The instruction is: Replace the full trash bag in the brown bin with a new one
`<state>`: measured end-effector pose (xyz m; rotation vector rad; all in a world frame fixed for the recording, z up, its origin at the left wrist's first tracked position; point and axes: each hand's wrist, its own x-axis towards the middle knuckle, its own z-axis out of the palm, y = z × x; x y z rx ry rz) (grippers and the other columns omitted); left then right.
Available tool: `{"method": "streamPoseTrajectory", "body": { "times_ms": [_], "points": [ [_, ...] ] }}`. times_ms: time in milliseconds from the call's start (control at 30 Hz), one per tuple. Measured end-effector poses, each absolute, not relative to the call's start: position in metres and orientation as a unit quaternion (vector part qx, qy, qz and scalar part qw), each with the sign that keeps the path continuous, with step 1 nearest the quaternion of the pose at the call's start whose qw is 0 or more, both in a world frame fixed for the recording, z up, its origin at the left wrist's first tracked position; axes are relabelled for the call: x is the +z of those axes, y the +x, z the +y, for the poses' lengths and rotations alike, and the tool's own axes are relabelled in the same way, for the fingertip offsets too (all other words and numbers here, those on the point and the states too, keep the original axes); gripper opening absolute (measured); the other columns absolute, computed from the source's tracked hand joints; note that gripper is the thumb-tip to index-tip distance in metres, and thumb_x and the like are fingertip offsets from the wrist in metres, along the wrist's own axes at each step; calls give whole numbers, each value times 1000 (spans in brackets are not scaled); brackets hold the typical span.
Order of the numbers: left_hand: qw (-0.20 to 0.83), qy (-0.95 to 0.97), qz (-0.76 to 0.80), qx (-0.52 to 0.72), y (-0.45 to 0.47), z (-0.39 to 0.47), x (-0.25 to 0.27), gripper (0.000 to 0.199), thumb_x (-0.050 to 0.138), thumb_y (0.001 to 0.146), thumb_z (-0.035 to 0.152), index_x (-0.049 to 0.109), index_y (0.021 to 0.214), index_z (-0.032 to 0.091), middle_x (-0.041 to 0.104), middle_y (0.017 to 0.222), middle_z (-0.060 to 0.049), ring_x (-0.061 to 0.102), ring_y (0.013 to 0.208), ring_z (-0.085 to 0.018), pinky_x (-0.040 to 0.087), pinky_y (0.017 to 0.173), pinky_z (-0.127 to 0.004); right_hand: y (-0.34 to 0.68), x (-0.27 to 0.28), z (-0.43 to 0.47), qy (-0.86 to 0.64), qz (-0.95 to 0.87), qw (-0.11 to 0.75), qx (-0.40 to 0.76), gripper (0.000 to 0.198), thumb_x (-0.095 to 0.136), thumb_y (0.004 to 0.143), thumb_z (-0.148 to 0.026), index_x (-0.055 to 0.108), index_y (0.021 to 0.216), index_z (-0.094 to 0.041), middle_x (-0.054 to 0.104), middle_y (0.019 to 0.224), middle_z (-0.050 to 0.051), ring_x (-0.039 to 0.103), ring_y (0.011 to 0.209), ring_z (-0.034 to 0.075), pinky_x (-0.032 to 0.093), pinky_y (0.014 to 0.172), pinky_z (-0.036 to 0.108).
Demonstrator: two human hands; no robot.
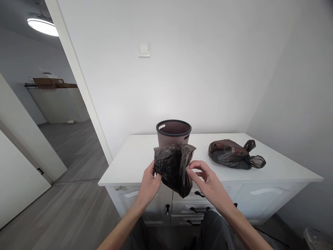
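Two dark grey trouser legs (217, 232) nearest, cut off by the lower edge; bare forearms reach up past them. Left hand (149, 184) clamped on the left side of a crumpled black plastic bag (174, 168), thumb at the front, most other fingers hidden behind the film. Right hand (208, 178) pinches the bag's right edge between thumb and forefinger, remaining fingers curled. Bag held up at the front edge of a white cabinet (260, 201); its contents, if any, cannot be made out through the dark film.

Cabinet: panelled doors, drawers with black handles (199, 209), partly covered by knee and arms. Small mark (120, 188) at the upper left of its front, too small to read. Lower right corner: pale object (317, 239), cut off and dim, kind unclear; dark cable (272, 236) on the floor near it.

On the white top, right side: knotted black plastic bag (226, 154) on its side, reddish contents showing faintly, unidentifiable. Mauve wastebasket (169, 140) with dark rim and cut-out grips behind the held bag, lower part hidden by it.

Wall beyond: white light switch (144, 50). Farther, through the doorway at left: cardboard box (45, 82) on a pale cabinet (54, 104); lit ceiling lamp (43, 27), partly hidden by the door frame (80, 73)
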<state>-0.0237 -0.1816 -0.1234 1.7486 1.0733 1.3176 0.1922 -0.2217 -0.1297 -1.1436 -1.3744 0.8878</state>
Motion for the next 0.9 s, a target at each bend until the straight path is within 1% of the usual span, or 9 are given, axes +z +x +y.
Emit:
{"method": "streamPoseTrajectory", "body": {
  "times_ms": [100,167,333,467,533,633,700,800,900],
  "points": [
    [398,653,415,494,-30,-182,-127,36,53,93,30,68,122,17,72,118,-8,63,104,-24,49,89,-31,187,-119,-220,-462,-596,540,373,40,61,92,-63,61,87,-23,61,93,4,57,90,20,47,84,34],
    [437,621,425,493,-39,-180,-132,38,57,94,38,68,124,18,72,121,-10,62,109,-26,49,93,-33,187,-115,-222,-457,-583,543,396,41,60,93,-63,60,84,-23,57,83,1,53,81,18,44,78,33],
    [488,535,460,514,-60,-178,-132,46,56,97,53,65,131,22,71,126,-11,60,117,-27,47,98,-36,192,-119,-227,-419,-532,576,457,37,60,95,-59,61,84,-23,59,91,2,53,81,17,44,81,33],
    [521,500,447,527,-54,-187,-119,52,62,93,60,67,128,22,72,124,-11,62,116,-27,49,96,-35,187,-126,-223,-410,-498,568,511,37,59,95,-61,61,93,-24,58,98,3,57,86,19,46,72,32],
    [546,482,441,524,-47,-191,-116,55,67,88,60,68,128,21,72,124,-11,62,118,-29,50,96,-36,181,-127,-221,-440,-476,555,521,40,65,90,-64,58,102,-26,57,100,2,57,79,16,44,63,29],
    [575,446,441,526,-42,-192,-119,54,72,85,56,69,126,21,73,125,-11,62,124,-30,50,99,-37,174,-122,-219,-474,-465,535,523,51,74,80,-65,54,110,-28,56,99,-1,49,64,11,36,53,27],
    [581,406,458,536,-42,-190,-123,47,75,84,51,71,121,22,73,126,-10,62,125,-29,49,102,-37,173,-118,-219,-480,-484,511,524,49,75,79,-65,56,101,-26,55,91,-2,43,60,10,31,52,26],
    [611,343,481,526,-47,-186,-129,34,78,82,42,74,108,20,77,118,-10,69,115,-29,53,98,-36,176,-117,-218,-475,-505,494,525,47,73,81,-66,54,86,-23,50,78,-4,37,59,10,28,54,26],
    [680,316,444,491,-55,-183,-137,26,75,82,36,75,99,17,79,104,-10,73,103,-29,57,93,-38,178,-124,-218,-483,-478,522,515,45,73,81,-65,54,95,-26,52,87,-3,40,61,10,31,54,25]
  ]
}}
